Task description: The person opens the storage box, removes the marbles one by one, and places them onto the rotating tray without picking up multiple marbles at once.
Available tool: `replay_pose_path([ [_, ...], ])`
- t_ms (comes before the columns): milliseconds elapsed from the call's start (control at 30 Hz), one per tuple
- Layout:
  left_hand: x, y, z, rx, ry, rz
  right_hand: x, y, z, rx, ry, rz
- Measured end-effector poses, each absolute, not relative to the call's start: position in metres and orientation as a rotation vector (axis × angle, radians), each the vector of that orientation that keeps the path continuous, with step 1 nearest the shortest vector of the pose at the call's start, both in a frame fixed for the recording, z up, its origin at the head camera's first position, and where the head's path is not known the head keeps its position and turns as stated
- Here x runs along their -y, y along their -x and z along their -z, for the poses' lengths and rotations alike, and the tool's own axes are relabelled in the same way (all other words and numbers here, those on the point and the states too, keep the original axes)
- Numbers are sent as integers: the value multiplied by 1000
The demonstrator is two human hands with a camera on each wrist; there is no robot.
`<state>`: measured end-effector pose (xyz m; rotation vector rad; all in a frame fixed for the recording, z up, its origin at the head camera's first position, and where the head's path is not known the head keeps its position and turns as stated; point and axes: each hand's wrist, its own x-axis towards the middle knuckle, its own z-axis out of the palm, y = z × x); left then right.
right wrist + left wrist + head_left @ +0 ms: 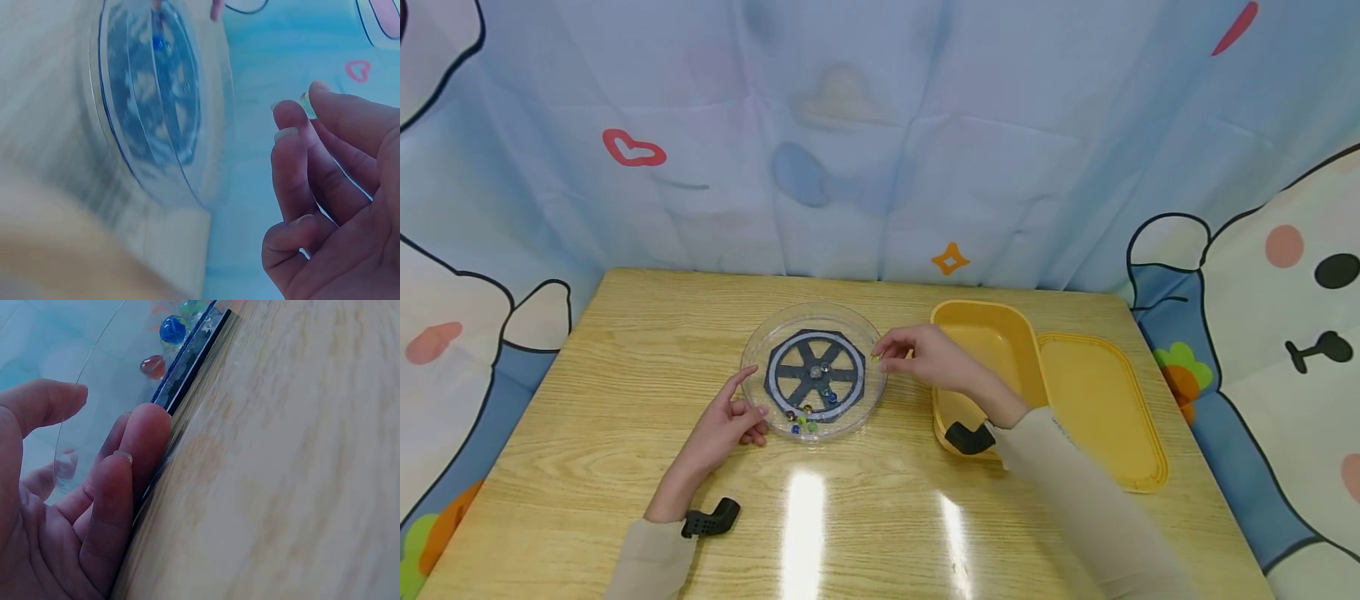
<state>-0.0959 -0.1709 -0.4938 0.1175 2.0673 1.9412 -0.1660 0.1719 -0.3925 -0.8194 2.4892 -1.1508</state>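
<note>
Between the thumb and fingertips of my right hand (928,357) is a small clear marble with a yellow-green tint (309,105). It is pinched beside the right rim of a round clear plastic dish (867,321). My left hand (722,427) rests at the dish's left side, index finger along the rim and the other fingers loosely bent against the wall. Inside the dish lies a dark spoked wheel shape with a pale ring (790,392). Several marbles gather near its front edge, among them a blue marble (173,329) and a reddish-brown marble (152,367). Others sit near the middle.
Right of the dish stands a deep yellow plastic box (992,312), partly covered by my right forearm. Its flat yellow lid (1101,400) lies beside it on the wooden table (865,517). A printed blue curtain (880,167) hangs behind the table's far edge.
</note>
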Motion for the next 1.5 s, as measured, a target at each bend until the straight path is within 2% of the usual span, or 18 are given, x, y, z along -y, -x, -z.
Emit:
replay_pose_path([
  [233, 170, 96, 493, -2074, -114, -1936, -156, 160, 399, -2437, 903, 1114],
  [433, 170, 96, 494, -2068, -111, -1934, -162, 162, 403, -2440, 929, 1056],
  [667, 171, 97, 495, -2062, -117, -1938, -193, 167, 397, -2486, 804, 1080],
  [1067, 170, 96, 494, -2062, -116, -1941, -273, 166, 383, -2530, 605, 1088],
  [1267, 170, 96, 492, -2071, -117, -1936, -297, 166, 395, -2350, 578, 1014],
  [1500, 171, 96, 495, -2061, -119, -1936, -298, 164, 418, -2103, 607, 901],
])
